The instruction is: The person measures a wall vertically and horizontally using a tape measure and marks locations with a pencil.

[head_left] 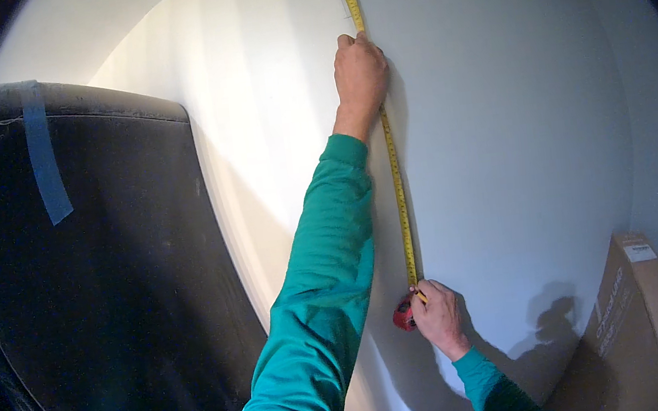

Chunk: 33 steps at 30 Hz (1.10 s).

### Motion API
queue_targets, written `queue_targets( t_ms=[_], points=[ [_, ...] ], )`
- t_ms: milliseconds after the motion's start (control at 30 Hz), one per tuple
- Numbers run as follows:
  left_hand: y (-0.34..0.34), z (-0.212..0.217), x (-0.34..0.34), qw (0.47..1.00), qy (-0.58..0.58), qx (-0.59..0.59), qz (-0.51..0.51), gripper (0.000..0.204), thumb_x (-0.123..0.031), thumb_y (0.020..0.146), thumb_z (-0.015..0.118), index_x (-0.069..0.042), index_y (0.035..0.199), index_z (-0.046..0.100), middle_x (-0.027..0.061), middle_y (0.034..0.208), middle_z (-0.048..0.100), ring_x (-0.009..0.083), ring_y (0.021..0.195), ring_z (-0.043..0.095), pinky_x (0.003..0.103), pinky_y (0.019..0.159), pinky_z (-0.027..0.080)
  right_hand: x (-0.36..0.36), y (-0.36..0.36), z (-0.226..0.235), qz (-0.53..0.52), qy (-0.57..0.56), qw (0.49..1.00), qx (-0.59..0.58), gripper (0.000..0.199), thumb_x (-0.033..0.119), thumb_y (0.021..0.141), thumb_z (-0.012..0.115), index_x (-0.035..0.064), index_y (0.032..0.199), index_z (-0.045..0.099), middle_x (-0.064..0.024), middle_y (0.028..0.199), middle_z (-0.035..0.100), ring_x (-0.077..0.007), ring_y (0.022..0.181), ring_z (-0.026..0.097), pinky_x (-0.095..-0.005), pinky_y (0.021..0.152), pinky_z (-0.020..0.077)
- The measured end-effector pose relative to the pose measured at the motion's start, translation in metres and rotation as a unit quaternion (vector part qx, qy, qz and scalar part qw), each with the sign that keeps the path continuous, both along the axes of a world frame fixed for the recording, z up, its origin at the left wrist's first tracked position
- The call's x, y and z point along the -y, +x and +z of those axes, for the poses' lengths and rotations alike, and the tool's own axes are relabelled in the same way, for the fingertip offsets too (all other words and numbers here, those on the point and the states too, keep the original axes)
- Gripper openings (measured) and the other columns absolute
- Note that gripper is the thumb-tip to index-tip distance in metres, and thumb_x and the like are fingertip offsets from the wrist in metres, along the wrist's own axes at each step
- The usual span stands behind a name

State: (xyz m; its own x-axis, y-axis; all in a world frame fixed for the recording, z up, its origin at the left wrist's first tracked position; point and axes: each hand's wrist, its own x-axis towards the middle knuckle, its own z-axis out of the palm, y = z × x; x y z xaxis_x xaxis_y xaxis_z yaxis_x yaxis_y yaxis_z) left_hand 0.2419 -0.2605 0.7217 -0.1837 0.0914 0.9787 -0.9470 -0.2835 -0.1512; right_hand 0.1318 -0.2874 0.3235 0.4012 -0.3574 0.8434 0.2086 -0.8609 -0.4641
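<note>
Tape measure (404, 315) lies along the wall (513, 122), its red case at 5 o'clock in the view and its yellow blade (401, 198) running up past the top edge at 12. The left hand (362, 77), just past 12 o'clock, has its fingers closed on the blade; the right hand (440, 318), near 5, grips with its fingers where blade meets case (a small yellow bit shows there, and I cannot tell whether it is blade or something else). The whole tool is probably light: the blade thin, springy, apt to buckle if pushed sideways, perhaps sharp-edged; the case hard and compact. The blade is best pressed flat from its face, the case held by its sides.

At 9 o'clock a big, dark, padded piece (118, 260) fills the left, a strip of blue tape (43, 155) hanging over its top edge; it limits room for the left elbow. The left green sleeve (311, 263) crosses the middle, hiding some wall. At 4 o'clock a cardboard box (628, 318) with a white label (639, 253) leans in, crowding the right arm's side.
</note>
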Motion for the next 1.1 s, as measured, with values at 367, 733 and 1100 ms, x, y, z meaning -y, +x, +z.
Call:
queue_targets(
  t_ms=[367,733,1100],
  points=[
    [-0.003,0.003,-0.007,0.999,0.030,-0.016,0.038,0.026,-0.008,0.096,0.060,0.011,0.111,0.067,0.0250,0.101,0.060,0.0406,0.087,0.067,0.049,0.074,0.060,-0.003,-0.007,0.010,0.011,0.000,1.000,0.012,0.014,0.011,0.093,0.066,-0.0009,0.086,0.061,-0.0220,0.084,0.063,-0.0449,0.079,0.063,-0.0531,0.069,0.0475],
    [-0.007,0.004,-0.010,0.998,0.045,-0.027,0.038,0.028,-0.012,0.098,0.057,0.010,0.111,0.068,0.0259,0.101,0.060,0.0427,0.087,0.068,0.051,0.077,0.060,-0.002,-0.015,0.028,0.010,0.018,1.000,0.005,0.020,0.018,0.095,0.070,-0.0010,0.090,0.068,-0.0205,0.087,0.068,-0.0403,0.082,0.067,-0.0493,0.074,0.0519],
    [-0.001,0.007,-0.012,0.995,0.070,-0.025,0.060,0.032,-0.018,0.099,0.056,0.007,0.115,0.068,0.0273,0.105,0.061,0.0449,0.087,0.070,0.053,0.079,0.060,0.067,-0.030,0.111,0.138,0.159,0.970,0.119,0.055,0.046,0.110,0.041,0.0029,0.100,0.074,-0.0078,0.082,0.068,-0.0178,0.076,0.066,-0.0340,0.069,0.0528]
  ],
)
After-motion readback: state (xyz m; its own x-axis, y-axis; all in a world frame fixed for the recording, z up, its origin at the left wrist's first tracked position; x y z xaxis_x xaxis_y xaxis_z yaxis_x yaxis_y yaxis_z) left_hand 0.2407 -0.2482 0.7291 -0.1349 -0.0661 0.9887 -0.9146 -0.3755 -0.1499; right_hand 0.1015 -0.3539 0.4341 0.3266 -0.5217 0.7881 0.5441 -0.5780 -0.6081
